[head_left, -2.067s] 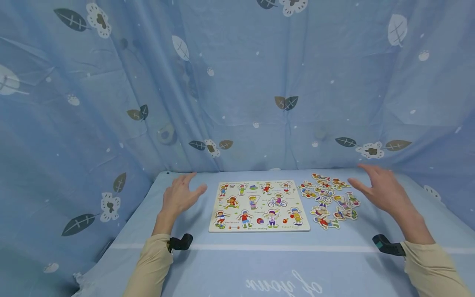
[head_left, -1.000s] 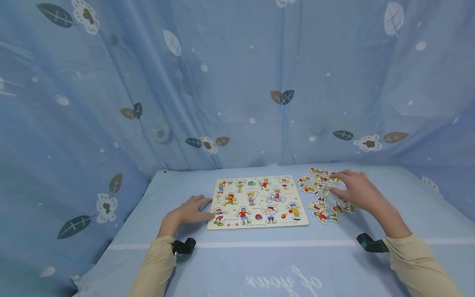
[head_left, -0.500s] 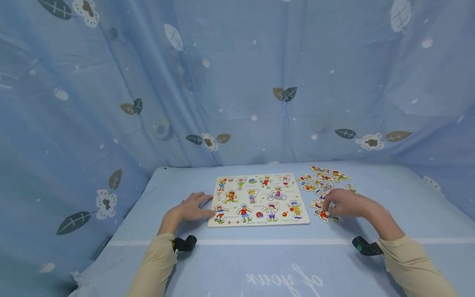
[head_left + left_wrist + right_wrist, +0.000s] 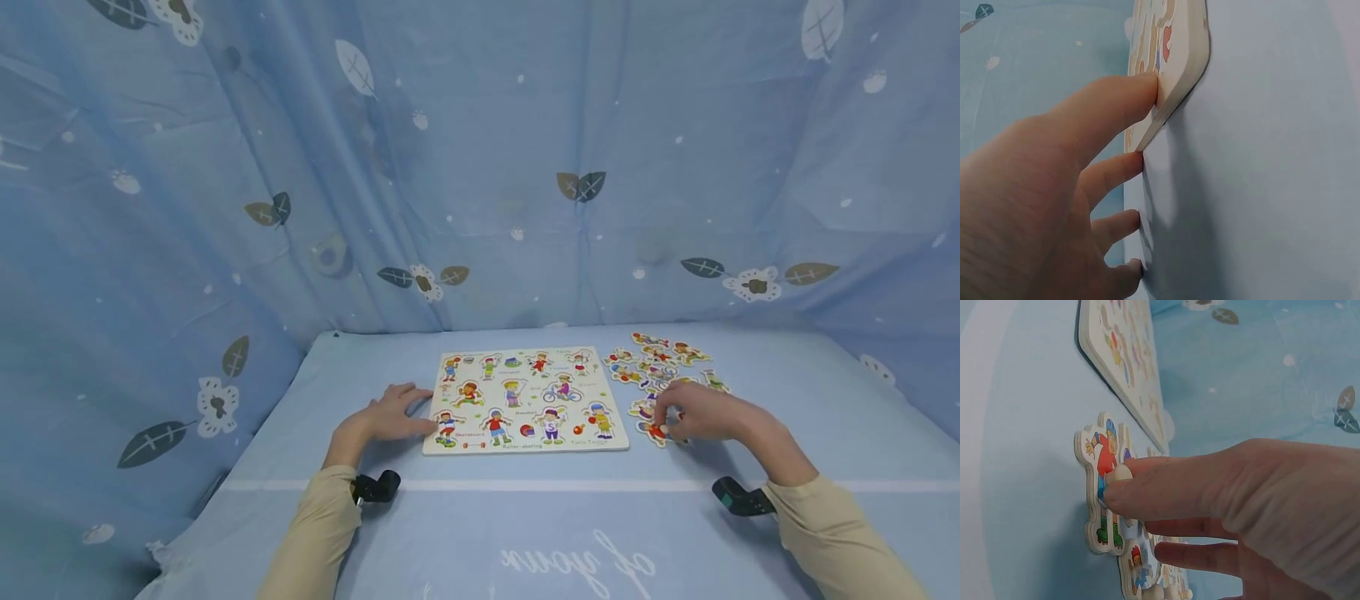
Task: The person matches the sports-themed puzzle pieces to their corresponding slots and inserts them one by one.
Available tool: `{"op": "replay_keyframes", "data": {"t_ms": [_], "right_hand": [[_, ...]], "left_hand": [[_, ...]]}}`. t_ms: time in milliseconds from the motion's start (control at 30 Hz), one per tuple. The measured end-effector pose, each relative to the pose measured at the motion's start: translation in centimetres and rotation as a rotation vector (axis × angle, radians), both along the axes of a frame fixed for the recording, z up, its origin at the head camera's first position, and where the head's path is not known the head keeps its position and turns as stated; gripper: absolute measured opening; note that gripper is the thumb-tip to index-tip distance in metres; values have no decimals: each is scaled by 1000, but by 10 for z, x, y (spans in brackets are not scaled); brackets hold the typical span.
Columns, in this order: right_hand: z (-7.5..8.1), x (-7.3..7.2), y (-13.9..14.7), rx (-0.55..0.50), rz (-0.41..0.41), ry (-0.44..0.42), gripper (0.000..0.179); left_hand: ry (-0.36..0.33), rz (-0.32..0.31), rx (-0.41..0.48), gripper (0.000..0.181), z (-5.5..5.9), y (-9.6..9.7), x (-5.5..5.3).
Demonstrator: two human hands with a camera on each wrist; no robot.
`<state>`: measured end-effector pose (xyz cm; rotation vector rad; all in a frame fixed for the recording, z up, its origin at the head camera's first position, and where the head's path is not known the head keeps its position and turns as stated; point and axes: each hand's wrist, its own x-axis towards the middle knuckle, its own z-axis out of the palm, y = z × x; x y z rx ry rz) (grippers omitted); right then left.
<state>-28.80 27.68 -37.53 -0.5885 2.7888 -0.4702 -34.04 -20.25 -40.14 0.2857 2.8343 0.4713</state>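
A cream puzzle board (image 4: pixel 540 421) printed with sports figures lies flat on the table. My left hand (image 4: pixel 390 414) is at its left edge, thumb on the board's edge and the other fingers spread along the side and the cloth, as the left wrist view shows. To the right of the board my right hand (image 4: pixel 708 411) pinches the wooden knob (image 4: pixel 1119 474) of a puzzle piece (image 4: pixel 1102 487) between thumb and forefinger. That piece shows a figure in a red shirt and green roller skates. The other right fingers hang over more pieces.
Several loose puzzle pieces (image 4: pixel 652 367) lie in a heap just right of the board, some overlapping. A pale blue cloth (image 4: pixel 465 533) with a white stripe covers the table, and a blue patterned curtain (image 4: pixel 480 167) stands behind it.
Both hands came down from above the table, the left to the board's left edge. My right hand moved left across the pieces to the roller-skater piece and now pinches its knob.
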Motion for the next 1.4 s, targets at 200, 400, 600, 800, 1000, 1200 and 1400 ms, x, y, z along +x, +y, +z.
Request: {"op": "replay_keyframes", "data": {"t_ms": [200,400,600,800,1000,1200,1400], "right_hand": [[1,-1,-3,20,6,11,15],[3,1,-5,17,14,9,14],[4,3,-7,21,30,70,11],[3,3,-9,7,41,91,8],[6,-1,-13,-1,56,141,6],[8,-4,-15,6,23,163,5],[6,-4,-24,18,-5,206,6]], "left_hand": [[-42,-20,45,81,-4,-5,1],[-69,-16,51,87,-9,-9,4],[-12,-26,82,83,-10,-9,4],[-14,-8,86,82,-13,-12,9],[7,12,97,80,-15,-12,8],[22,28,111,78,-13,-6,3],[20,41,111,78,-9,-3,4]]}}
